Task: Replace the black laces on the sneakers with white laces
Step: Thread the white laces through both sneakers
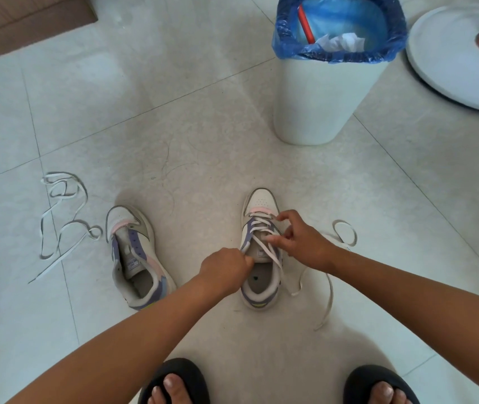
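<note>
Much of the right sneaker point(261, 249) is covered by the two hands working over it, so how far up the eyelets the white lace point(273, 252) is threaded cannot be made out. The left hand point(223, 268) is curled into a fist at the sneaker's left eyelet row, pinching the lace there. The right hand point(299, 240) pinches a strand over the tongue, its fingers bent; the lace's loose ends trail across the floor point(203, 135) to the right of the shoe. The left sneaker point(136, 258) sits unlaced just beside, and a second white lace point(63, 223) lies tangled on the tiles further left. A bin point(325, 91) with a blue liner stands beyond, with bare floor between. Two black slippers point(174, 380) are cut off by the bottom edge.
</note>
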Action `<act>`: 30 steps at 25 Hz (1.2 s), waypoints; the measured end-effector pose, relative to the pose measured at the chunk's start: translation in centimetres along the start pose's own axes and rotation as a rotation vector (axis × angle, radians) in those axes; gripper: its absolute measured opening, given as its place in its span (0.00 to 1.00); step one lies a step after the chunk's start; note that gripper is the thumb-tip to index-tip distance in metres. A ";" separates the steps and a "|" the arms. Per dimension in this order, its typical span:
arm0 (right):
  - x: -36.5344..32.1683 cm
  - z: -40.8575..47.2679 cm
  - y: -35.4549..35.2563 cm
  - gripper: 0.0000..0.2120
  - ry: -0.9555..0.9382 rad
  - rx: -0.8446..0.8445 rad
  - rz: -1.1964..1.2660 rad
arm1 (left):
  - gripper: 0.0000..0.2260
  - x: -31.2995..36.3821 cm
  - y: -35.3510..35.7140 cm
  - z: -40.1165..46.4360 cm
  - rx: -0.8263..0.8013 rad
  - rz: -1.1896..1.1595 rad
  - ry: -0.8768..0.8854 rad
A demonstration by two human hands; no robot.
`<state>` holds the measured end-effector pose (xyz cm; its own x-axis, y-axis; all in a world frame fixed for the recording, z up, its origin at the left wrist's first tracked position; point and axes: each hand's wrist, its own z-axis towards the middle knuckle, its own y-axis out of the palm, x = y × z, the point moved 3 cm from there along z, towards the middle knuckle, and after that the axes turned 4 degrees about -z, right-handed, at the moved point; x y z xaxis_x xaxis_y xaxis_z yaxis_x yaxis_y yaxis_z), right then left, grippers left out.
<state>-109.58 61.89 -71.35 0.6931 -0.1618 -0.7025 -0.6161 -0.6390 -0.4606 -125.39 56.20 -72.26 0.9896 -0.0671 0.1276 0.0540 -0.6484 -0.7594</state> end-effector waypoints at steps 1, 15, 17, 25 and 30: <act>0.4 0.1 0.0 0.18 0.054 -0.059 0.086 | 0.09 -0.1 -0.1 -0.2 -0.022 0.029 0.016; 0.6 -4.3 -6.5 0.07 -0.390 0.412 -0.483 | 0.15 2.8 -8.3 3.2 0.118 -0.257 0.279; 0.3 -5.0 -7.6 0.04 -0.536 0.587 -0.598 | 0.12 2.4 -9.1 4.2 0.004 -0.478 0.289; 2.1 -5.8 -9.9 0.01 -0.702 0.957 -0.880 | 0.08 0.9 -9.3 5.2 -0.078 -0.593 0.240; 6.1 -5.6 -13.3 0.05 -0.206 0.917 -0.790 | 0.10 -0.7 -8.9 5.0 -0.089 -0.615 0.208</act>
<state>-95.04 65.18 -66.44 0.9745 0.2047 -0.0918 -0.1465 0.2709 -0.9514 -125.90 65.78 -68.77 0.7346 0.1970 0.6492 0.5820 -0.6748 -0.4538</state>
